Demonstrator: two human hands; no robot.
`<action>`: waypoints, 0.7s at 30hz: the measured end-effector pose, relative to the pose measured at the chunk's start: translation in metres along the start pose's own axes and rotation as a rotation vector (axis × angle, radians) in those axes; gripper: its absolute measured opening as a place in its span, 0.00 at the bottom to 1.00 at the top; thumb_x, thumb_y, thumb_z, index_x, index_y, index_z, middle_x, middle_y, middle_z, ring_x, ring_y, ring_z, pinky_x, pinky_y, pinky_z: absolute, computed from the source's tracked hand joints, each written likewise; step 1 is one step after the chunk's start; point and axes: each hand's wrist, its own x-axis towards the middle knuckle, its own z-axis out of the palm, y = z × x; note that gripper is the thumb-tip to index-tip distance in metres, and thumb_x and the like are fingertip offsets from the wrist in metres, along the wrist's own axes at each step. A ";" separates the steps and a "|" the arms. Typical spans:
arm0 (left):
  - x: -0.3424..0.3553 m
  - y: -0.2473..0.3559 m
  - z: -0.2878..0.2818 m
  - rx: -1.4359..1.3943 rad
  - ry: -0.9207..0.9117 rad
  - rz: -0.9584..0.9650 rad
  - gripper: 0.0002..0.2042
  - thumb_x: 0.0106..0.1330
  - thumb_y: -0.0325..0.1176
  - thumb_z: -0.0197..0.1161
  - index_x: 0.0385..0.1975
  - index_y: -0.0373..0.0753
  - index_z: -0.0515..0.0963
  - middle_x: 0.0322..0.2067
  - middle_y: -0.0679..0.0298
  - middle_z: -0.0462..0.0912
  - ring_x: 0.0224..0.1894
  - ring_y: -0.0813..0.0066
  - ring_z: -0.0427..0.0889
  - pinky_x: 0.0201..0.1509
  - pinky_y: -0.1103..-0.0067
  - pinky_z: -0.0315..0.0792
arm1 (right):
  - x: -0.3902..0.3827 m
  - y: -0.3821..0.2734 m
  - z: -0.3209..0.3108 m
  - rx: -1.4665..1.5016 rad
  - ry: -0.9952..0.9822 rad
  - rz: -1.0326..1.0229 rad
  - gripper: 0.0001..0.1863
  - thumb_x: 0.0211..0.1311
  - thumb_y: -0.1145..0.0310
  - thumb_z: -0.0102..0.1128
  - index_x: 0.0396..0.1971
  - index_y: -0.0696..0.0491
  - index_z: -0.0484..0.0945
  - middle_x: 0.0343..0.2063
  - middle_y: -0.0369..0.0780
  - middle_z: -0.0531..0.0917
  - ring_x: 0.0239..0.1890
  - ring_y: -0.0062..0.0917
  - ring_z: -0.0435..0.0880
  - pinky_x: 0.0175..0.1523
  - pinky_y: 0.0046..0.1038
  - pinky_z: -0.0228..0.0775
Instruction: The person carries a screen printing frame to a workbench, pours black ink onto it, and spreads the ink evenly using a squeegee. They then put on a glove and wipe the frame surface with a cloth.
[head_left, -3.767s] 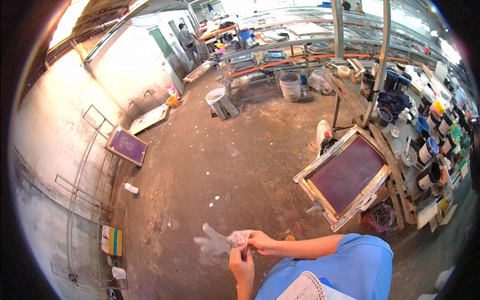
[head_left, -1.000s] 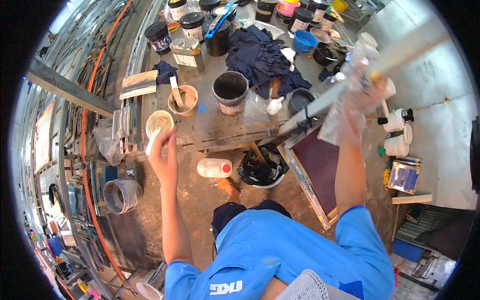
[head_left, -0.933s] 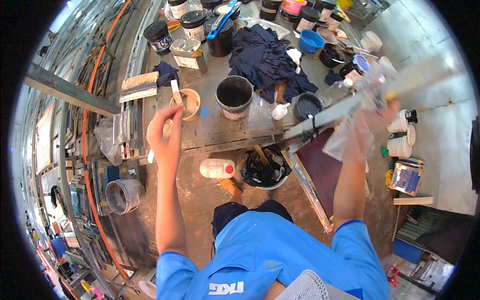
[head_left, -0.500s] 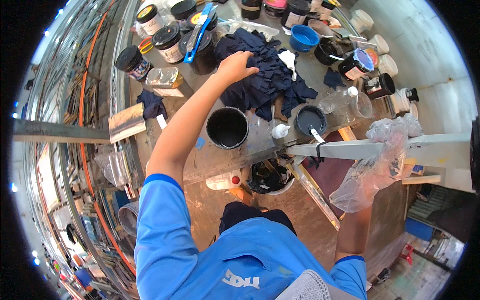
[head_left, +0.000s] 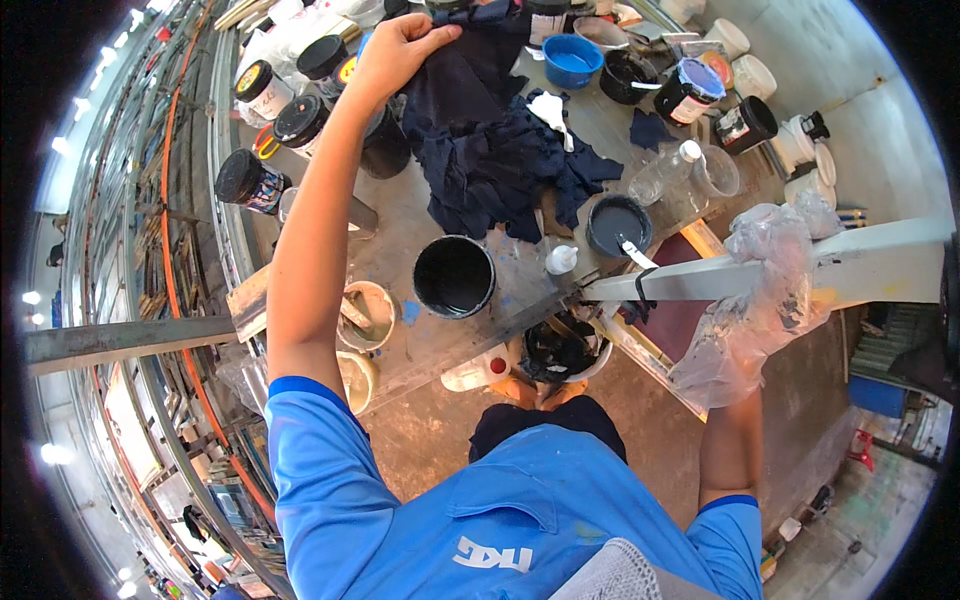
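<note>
My left hand (head_left: 400, 55) is closed on the edge of a dark navy cloth rag (head_left: 465, 75), held up at the far side of the table. Below it spreads a heap of similar rags (head_left: 480, 170). A white scraper-like tool (head_left: 550, 115) lies on the heap's right side. My right hand (head_left: 750, 325) is inside a clear, paint-smeared plastic bag (head_left: 765, 240) beside a pale metal beam (head_left: 870, 262); the bag hides its fingers. Nearer me stand a black tub (head_left: 454, 278) with dark contents and a smaller tub of dark grey paint (head_left: 618, 228).
Lidded jars (head_left: 300, 122) crowd the left, and a blue bowl (head_left: 573, 62) stands at the back. A clear bottle (head_left: 665, 172) and a small white squeeze bottle (head_left: 561, 260) are on the right. Under the table edge is a bucket (head_left: 600, 362) of dark waste.
My left hand has gone from resting on the rag heap to lifting a rag up and away from me. My right hand stays in the bag by the beam. The view has shifted.
</note>
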 end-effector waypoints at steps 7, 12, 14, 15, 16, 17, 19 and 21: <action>-0.021 0.047 -0.033 -0.683 0.035 -0.353 0.12 0.63 0.41 0.65 0.31 0.37 0.79 0.26 0.73 0.80 0.28 0.85 0.78 0.33 0.86 0.70 | 0.009 0.002 0.003 0.005 -0.008 -0.052 0.12 0.62 0.73 0.62 0.43 0.58 0.73 0.28 0.36 0.75 0.27 0.19 0.72 0.32 0.22 0.65; -0.031 0.053 -0.072 -1.061 0.144 -0.369 0.08 0.65 0.31 0.59 0.39 0.34 0.77 0.33 0.63 0.83 0.34 0.74 0.83 0.42 0.76 0.79 | 0.009 -0.003 0.004 0.119 -0.013 0.044 0.14 0.59 0.77 0.64 0.45 0.58 0.77 0.39 0.38 0.81 0.35 0.18 0.80 0.41 0.20 0.73; -0.032 0.062 -0.092 -1.165 0.233 -0.366 0.08 0.65 0.30 0.58 0.39 0.33 0.77 0.34 0.62 0.83 0.34 0.72 0.83 0.43 0.75 0.80 | 0.008 -0.007 0.013 0.123 0.011 0.027 0.13 0.60 0.76 0.63 0.45 0.57 0.76 0.36 0.37 0.81 0.32 0.16 0.79 0.36 0.20 0.72; -0.038 0.070 -0.094 -1.223 0.272 -0.380 0.08 0.65 0.30 0.58 0.39 0.33 0.77 0.34 0.61 0.83 0.35 0.71 0.83 0.44 0.75 0.80 | 0.008 -0.007 0.011 0.072 -0.002 -0.008 0.13 0.60 0.76 0.63 0.45 0.57 0.77 0.36 0.37 0.81 0.33 0.16 0.79 0.37 0.20 0.73; -0.041 0.078 -0.100 -1.243 0.259 -0.328 0.08 0.66 0.31 0.55 0.37 0.33 0.77 0.34 0.59 0.84 0.36 0.68 0.84 0.46 0.74 0.80 | 0.009 -0.006 0.008 0.021 -0.017 -0.042 0.14 0.60 0.77 0.63 0.46 0.57 0.77 0.36 0.36 0.81 0.34 0.16 0.80 0.38 0.19 0.73; -0.043 0.086 -0.111 -1.181 0.237 -0.320 0.10 0.66 0.32 0.55 0.37 0.33 0.77 0.33 0.58 0.84 0.37 0.67 0.84 0.47 0.73 0.80 | 0.011 -0.003 0.006 -0.030 -0.032 -0.076 0.14 0.59 0.77 0.63 0.46 0.57 0.77 0.37 0.36 0.82 0.36 0.16 0.80 0.39 0.19 0.74; -0.054 0.107 -0.119 -1.203 0.061 -0.293 0.13 0.68 0.38 0.55 0.42 0.34 0.76 0.37 0.56 0.84 0.39 0.64 0.84 0.49 0.70 0.80 | 0.011 0.004 0.002 0.070 -0.024 -0.056 0.14 0.59 0.78 0.63 0.46 0.58 0.77 0.38 0.36 0.82 0.37 0.16 0.80 0.42 0.19 0.75; -0.063 0.117 -0.116 -1.098 0.190 -0.339 0.14 0.67 0.39 0.57 0.42 0.34 0.76 0.35 0.55 0.84 0.36 0.63 0.85 0.46 0.69 0.81 | 0.011 -0.001 0.006 0.125 -0.016 -0.021 0.14 0.59 0.78 0.63 0.46 0.59 0.77 0.39 0.36 0.82 0.38 0.16 0.80 0.43 0.19 0.75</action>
